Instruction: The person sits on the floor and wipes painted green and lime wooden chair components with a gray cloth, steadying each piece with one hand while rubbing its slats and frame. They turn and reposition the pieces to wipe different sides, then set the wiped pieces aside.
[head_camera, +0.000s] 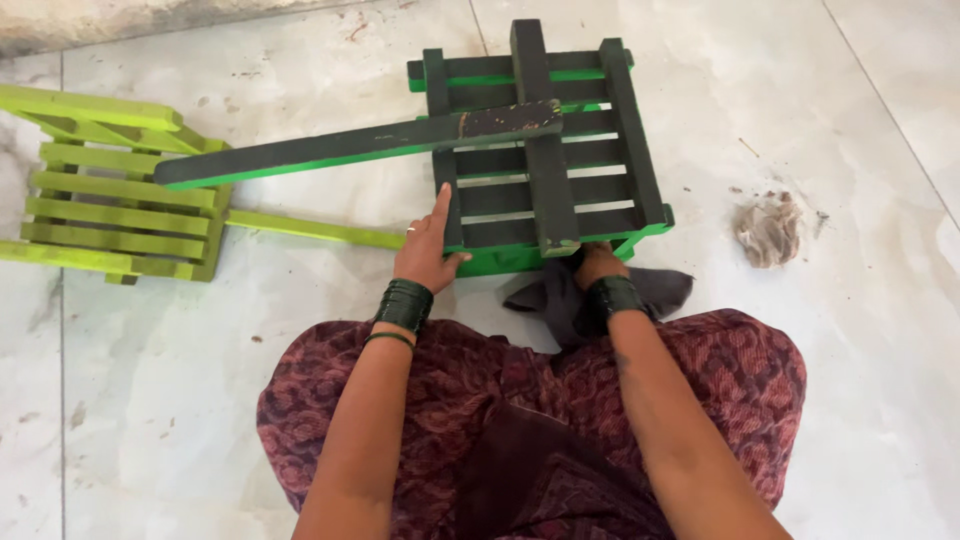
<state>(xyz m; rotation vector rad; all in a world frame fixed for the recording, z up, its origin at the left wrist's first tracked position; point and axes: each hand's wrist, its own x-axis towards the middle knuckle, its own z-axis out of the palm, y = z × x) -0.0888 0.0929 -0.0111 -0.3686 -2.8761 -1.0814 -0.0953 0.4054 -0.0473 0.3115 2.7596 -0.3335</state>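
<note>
A dark green slatted wooden frame (600, 130) lies on the floor in front of my knees, with a long dark plank (330, 148) resting across it and sticking out to the left. My left hand (425, 250) rests on the frame's near left corner, index finger stretched along its upright. My right hand (595, 262) is at the frame's near edge, closed on a dark grey cloth (560, 298) that hangs down onto my lap. Both wrists wear dark bangles.
A light green slatted frame (120, 215) lies at the left, one long leg (310, 229) reaching toward the dark one. A crumpled brownish rag (768, 230) sits on the marble floor at right. A wall base runs along the top left.
</note>
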